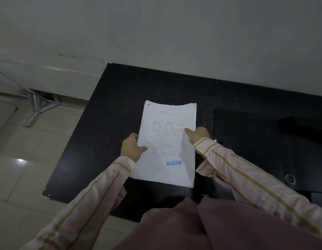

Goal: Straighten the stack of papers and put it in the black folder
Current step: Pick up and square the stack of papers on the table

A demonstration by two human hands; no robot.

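Head view: a person stands at a dark tabletop (109,109) with the stack of papers (167,141) as the landmark; every place below is given from that stack.
Floor: pale tiles left of the stack, beyond the tabletop's edge, with a metal leg of some furniture that is cut off and cannot be identified.
Left hand (132,147): at the stack's left edge, about halfway along; its grip pinches the sheets, thumb lying on the top page and the other fingers hidden underneath.
Stack of papers: held between both hands above or on the tabletop; whether its near edge rests on the surface cannot be told. Holding it by both long edges probably serves to square the sheets, since at the far end several pages are fanned out of line.
Top page: printed text too small and dim to read, except a blue "REJECTED" stamp near the lower right corner.
Right hand (197,135): at the stack's right edge, a little farther away than the left; its grip is pressed onto the sheets, thumb on top, fingers hidden behind the paper.
Black folder (250,141): right of the stack, lying flat and closed as far as can be judged, so it is within reach for the next step; black on black, its outline is hard to trace, and the right sleeve (246,174) covers part of it.
Ring (289,178): a small metal-looking ring on the folder, far right of the stack.
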